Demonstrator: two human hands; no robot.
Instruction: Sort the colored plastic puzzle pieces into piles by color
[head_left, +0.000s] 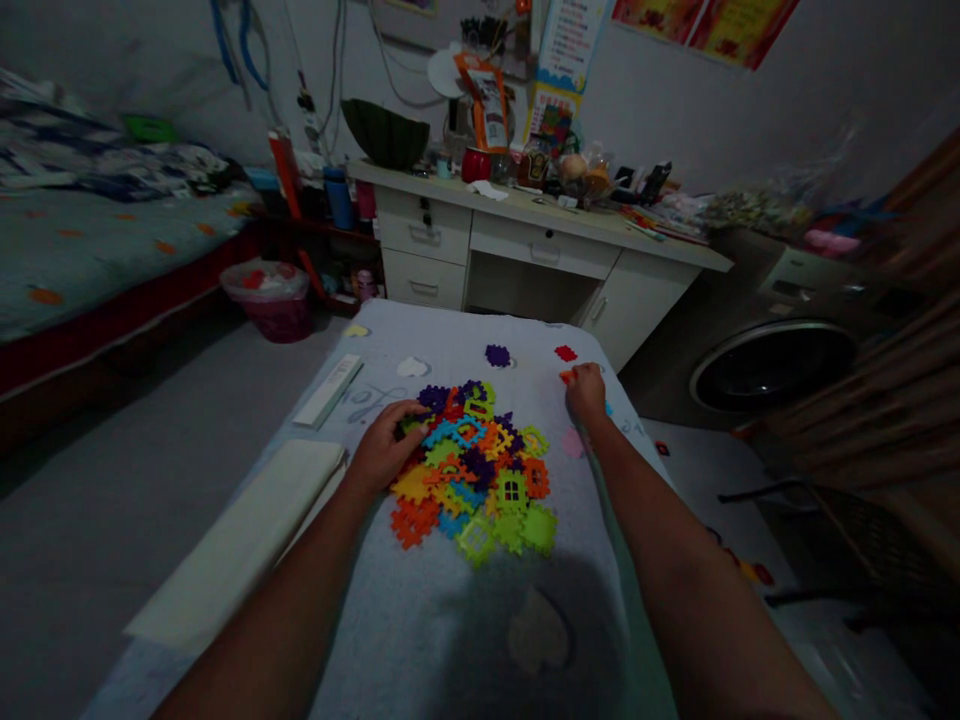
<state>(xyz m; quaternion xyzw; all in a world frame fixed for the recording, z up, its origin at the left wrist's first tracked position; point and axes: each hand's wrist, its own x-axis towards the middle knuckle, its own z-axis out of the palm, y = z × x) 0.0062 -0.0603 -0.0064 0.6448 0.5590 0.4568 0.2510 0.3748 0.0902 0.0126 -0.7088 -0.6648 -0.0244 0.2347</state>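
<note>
On the low table covered with pale blue printed cloth [420,630], we have the pile of flat, notched plastic pieces in many colours [480,465] about the middle. Our left hand [384,445] lies at its left edge, with fingers curved over the pieces; whether they grip one, we cannot tell. Our right hand [587,392] is near the right edge of the table, its fingers closed on a small orange plastic piece [566,377]. Just beyond it lies a flat red notched piece [565,353], and farther left a dark purple notched piece [496,355]. To handle these well, we should pinch each piece by its border, lift it gently, because the teeth may catch neighbours, and lay it flat, away from the edge.
</note>
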